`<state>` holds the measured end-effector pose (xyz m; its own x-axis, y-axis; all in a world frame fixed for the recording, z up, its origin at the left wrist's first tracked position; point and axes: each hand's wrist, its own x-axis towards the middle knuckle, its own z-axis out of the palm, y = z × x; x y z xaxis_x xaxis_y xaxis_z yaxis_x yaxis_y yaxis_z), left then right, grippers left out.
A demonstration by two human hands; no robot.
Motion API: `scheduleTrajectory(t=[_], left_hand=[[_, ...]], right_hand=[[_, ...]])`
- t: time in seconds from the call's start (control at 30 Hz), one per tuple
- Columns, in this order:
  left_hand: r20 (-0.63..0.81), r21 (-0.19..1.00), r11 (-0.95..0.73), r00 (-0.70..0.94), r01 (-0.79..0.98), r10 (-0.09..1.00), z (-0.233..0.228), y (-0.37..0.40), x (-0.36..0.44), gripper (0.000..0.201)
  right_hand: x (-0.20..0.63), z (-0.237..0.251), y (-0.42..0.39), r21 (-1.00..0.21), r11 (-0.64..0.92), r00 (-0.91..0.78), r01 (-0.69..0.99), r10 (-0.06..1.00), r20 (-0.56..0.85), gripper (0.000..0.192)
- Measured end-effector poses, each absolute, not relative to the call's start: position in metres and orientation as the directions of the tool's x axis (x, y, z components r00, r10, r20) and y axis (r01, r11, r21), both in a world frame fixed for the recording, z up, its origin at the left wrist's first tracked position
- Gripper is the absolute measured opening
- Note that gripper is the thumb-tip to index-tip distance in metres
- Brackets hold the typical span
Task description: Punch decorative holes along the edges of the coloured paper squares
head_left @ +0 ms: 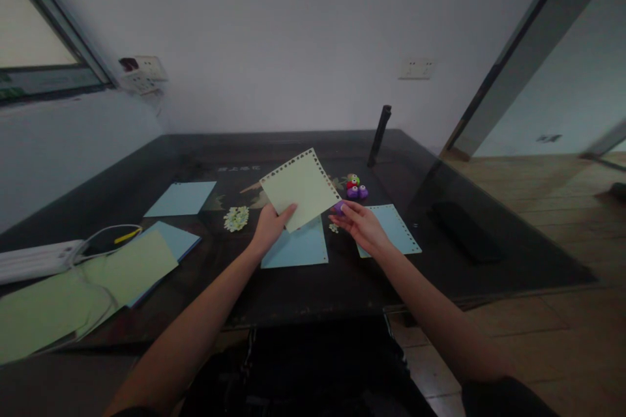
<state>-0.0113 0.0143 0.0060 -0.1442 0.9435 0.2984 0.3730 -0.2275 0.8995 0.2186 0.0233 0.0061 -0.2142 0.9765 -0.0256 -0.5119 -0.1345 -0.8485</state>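
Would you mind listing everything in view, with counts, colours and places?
Punched sheet: one, pale green, left hand
Paper punch: one, purple, right hand
Eyed punches: four (two purple, red, green), beyond right hand
Flat sheets: three visible, light blue, across table
Paper pile: count unclear, green and blue, left
Scrap heaps: two, pale, near hands
Power strip: one, white, far left
Cable: one, white, on paper pile
Post: one, black, table's back right
Slab: one, black, table's right
Table: one, dark, against wall
Socket plates: two, white, on wall
Window: one, pale, upper left
Floor: one, tan, right
Hands: two, bare, centre

Both forearms (198,318) forward, fingers (356,214) bent
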Motion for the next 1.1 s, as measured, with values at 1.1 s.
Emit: scheduleTrajectory(t=[1.1], left_hand=[[0.3,0.898,-0.228,-0.144,0.377,0.943,0.0055,0.0144,-0.0109,0.041]], right_hand=[[0.2204,0.0063,0.0225,-0.853,-0.142,-0.233,-0.502,0.972,-0.025,0.033]])
